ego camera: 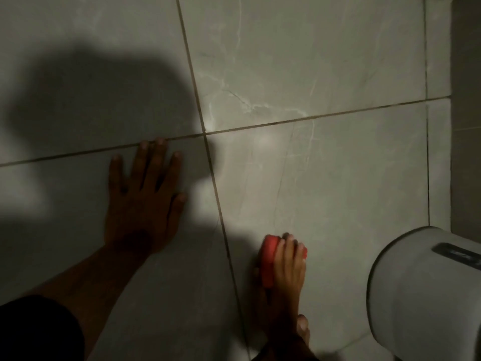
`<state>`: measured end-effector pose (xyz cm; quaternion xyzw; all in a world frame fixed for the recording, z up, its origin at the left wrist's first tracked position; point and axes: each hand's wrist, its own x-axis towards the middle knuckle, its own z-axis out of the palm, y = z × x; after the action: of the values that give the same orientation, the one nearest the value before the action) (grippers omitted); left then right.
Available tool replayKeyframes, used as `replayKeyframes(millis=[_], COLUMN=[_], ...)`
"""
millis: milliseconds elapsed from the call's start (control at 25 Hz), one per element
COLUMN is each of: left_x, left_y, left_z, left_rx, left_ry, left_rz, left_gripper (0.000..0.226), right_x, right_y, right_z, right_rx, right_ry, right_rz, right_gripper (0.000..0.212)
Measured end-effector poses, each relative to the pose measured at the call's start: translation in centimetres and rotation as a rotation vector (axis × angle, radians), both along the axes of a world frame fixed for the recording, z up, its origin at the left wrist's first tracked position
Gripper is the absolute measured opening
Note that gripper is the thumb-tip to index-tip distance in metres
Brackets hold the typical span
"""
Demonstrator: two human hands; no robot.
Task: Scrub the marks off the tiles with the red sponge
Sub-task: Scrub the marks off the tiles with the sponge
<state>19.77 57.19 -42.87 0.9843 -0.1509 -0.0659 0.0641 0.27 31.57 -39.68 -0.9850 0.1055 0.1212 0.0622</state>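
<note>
Fingers [291, 252] of right hand [282, 287] curled over red sponge [269, 259], pressing it onto tile [338, 178] beside grout line [223, 225].
Left hand [141, 201] flat, splayed, holding nothing — likely bracing body weight for scrubbing; marks not discernible in dim light.

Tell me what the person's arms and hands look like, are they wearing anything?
Both hands are bare, with no gloves, rings or watch showing. The left hand has a bare forearm ending in a dark sleeve pushed up near the elbow. The right hand shows no sleeve in view.

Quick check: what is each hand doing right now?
Left hand: open, flat on the tile, holding nothing.
Right hand: closed on the red sponge.
</note>
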Motion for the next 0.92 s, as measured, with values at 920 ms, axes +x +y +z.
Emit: replayKeyframes(millis=[920], left_x=[-0.1], left_y=[0.0], left_z=[0.6], left_rx=[-0.002], left_ry=[0.035], left_rz=[0.001], left_gripper=[0.076], right_x=[10.1], right_y=[7.0], right_z=[-1.3], right_rx=[0.079], right_ry=[-0.082], right_rz=[0.240], right_gripper=[0.070])
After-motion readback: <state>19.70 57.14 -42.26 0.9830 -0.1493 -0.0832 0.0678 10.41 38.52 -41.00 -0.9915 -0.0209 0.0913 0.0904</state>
